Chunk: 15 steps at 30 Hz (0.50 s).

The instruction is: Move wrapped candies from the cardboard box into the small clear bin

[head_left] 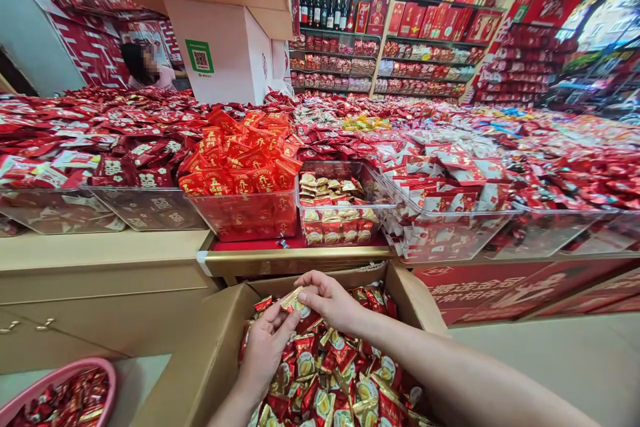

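Between the left hand (264,347) and right hand (327,299), both pinching it by the edges above the box (217,337), lies one packet (294,300), presumably light, slick and crushable, best gripped gently at its gold edge.

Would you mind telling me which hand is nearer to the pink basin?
Left: the left hand is over the carton, to the right of the pink basin, holding a packet; the right hand, on the same packet, is farther right.
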Each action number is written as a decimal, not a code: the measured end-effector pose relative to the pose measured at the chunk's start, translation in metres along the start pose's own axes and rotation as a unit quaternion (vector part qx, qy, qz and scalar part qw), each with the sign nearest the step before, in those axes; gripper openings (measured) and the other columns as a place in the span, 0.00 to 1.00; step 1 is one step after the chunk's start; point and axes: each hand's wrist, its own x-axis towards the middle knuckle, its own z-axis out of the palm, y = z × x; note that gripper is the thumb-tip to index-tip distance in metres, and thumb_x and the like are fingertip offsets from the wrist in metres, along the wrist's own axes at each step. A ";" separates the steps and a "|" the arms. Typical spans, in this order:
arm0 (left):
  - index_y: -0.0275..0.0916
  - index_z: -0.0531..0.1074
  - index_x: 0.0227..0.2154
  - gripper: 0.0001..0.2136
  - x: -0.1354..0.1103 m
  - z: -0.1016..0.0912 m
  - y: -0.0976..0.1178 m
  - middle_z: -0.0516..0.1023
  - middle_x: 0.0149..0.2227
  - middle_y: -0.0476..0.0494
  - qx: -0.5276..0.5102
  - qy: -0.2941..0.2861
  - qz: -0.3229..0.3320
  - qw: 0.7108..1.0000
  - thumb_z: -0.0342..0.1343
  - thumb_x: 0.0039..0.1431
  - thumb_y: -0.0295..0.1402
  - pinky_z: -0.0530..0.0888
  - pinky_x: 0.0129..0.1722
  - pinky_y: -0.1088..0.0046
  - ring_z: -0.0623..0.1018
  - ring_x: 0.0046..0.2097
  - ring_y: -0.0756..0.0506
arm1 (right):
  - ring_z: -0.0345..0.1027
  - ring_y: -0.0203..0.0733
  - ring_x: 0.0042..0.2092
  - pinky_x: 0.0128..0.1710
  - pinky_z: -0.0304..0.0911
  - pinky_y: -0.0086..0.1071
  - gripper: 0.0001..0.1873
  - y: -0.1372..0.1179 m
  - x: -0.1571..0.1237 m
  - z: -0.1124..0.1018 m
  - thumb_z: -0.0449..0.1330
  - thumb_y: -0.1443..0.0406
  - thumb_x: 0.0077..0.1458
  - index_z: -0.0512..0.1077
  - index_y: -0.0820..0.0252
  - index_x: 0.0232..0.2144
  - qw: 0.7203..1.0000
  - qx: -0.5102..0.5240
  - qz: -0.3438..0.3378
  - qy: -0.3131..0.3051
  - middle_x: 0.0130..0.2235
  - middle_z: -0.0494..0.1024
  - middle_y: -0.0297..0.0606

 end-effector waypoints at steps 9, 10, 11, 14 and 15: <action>0.38 0.73 0.35 0.09 -0.004 -0.002 0.010 0.80 0.28 0.45 -0.217 -0.019 -0.149 0.965 0.57 0.48 0.31 0.71 0.23 0.83 0.77 0.28 0.51 | 0.66 0.37 0.38 0.40 0.59 0.34 0.10 -0.020 -0.010 0.002 0.60 0.61 0.44 0.68 0.62 0.29 0.992 -0.072 -0.077 -0.066 0.36 0.73 0.39; 0.39 0.73 0.35 0.10 -0.003 -0.002 0.010 0.80 0.29 0.47 -0.204 0.025 -0.099 0.974 0.59 0.47 0.28 0.71 0.24 0.83 0.77 0.28 0.52 | 0.65 0.37 0.40 0.41 0.59 0.34 0.09 -0.019 -0.010 0.002 0.60 0.61 0.44 0.68 0.62 0.28 0.988 -0.108 -0.090 -0.061 0.39 0.72 0.40; 0.40 0.72 0.37 0.13 -0.001 -0.002 0.011 0.80 0.31 0.48 -0.185 0.060 -0.054 0.979 0.59 0.45 0.26 0.72 0.27 0.82 0.77 0.30 0.52 | 0.64 0.38 0.41 0.41 0.59 0.34 0.10 -0.018 -0.010 0.002 0.60 0.61 0.43 0.69 0.62 0.28 0.986 -0.131 -0.093 -0.048 0.41 0.71 0.40; 0.40 0.69 0.40 0.18 0.001 0.001 0.015 0.79 0.33 0.49 -0.123 0.109 0.023 0.986 0.61 0.43 0.27 0.73 0.30 0.81 0.77 0.32 0.51 | 0.64 0.35 0.36 0.36 0.61 0.31 0.15 -0.010 -0.007 0.003 0.62 0.60 0.41 0.66 0.61 0.32 0.993 -0.113 -0.035 0.014 0.37 0.70 0.38; 0.41 0.68 0.41 0.19 0.001 0.001 0.015 0.80 0.32 0.49 -0.107 0.115 0.034 0.987 0.61 0.43 0.27 0.73 0.30 0.81 0.77 0.32 0.51 | 0.64 0.33 0.33 0.33 0.61 0.30 0.18 -0.007 -0.006 0.003 0.63 0.59 0.39 0.64 0.61 0.32 0.995 -0.093 -0.007 0.025 0.33 0.70 0.35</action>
